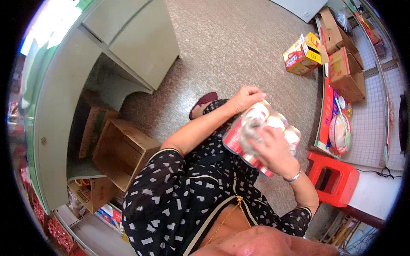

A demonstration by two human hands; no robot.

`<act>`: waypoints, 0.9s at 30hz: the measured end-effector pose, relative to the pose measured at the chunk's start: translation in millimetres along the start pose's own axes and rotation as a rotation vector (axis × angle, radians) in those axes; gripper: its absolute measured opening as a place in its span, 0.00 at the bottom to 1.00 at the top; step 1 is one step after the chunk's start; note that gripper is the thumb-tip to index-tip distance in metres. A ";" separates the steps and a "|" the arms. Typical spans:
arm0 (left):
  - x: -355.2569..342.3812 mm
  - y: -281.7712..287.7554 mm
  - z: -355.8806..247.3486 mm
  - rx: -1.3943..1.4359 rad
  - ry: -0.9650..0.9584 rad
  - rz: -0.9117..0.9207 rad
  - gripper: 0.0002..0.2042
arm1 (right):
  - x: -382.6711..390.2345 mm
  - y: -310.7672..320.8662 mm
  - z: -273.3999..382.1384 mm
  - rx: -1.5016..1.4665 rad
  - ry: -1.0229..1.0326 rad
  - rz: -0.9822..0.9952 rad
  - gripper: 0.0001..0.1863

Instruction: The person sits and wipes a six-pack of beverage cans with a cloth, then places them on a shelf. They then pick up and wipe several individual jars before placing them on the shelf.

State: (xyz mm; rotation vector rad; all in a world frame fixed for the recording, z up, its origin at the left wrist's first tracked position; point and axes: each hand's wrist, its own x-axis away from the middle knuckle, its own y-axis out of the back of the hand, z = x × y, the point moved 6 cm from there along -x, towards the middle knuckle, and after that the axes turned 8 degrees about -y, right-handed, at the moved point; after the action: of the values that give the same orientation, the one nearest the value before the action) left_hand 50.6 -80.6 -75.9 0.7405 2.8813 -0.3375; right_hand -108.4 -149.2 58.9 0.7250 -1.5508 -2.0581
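Observation:
A shrink-wrapped pack of red and white cans (pixel 239 141) is held in front of my chest, above the speckled floor. My left hand (pixel 245 98) grips the far top corner of the pack. My right hand (pixel 273 149) presses a grey cloth (pixel 252 130) against the top of the cans, fingers curled over it. A silver bracelet sits on my right wrist. My black dress with white hearts fills the lower middle of the view.
An open empty cardboard box (pixel 121 151) lies at my left beside a pale counter (pixel 55 111). A red plastic stool (pixel 333 177) stands at my right. Yellow and red cartons (pixel 303 53) and brown boxes (pixel 346 72) sit along the far right wall.

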 end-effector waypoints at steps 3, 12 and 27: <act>7.8 13.8 -33.6 -0.182 -0.140 -0.207 0.15 | -11.2 19.1 -24.7 -0.153 -0.274 -0.086 0.29; 94.1 -73.8 -128.2 -1.005 -0.654 0.358 0.44 | 31.0 6.5 -63.6 -0.884 -0.658 -0.177 0.26; 131.1 8.0 -70.4 -0.410 -0.310 0.161 0.30 | 90.5 -19.3 -61.9 -0.315 -0.756 -0.599 0.16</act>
State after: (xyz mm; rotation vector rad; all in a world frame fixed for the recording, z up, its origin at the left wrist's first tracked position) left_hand -65.3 3.9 -35.2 0.7578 2.4623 0.1455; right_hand -137.1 -247.0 14.1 0.3076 -1.3788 -3.2017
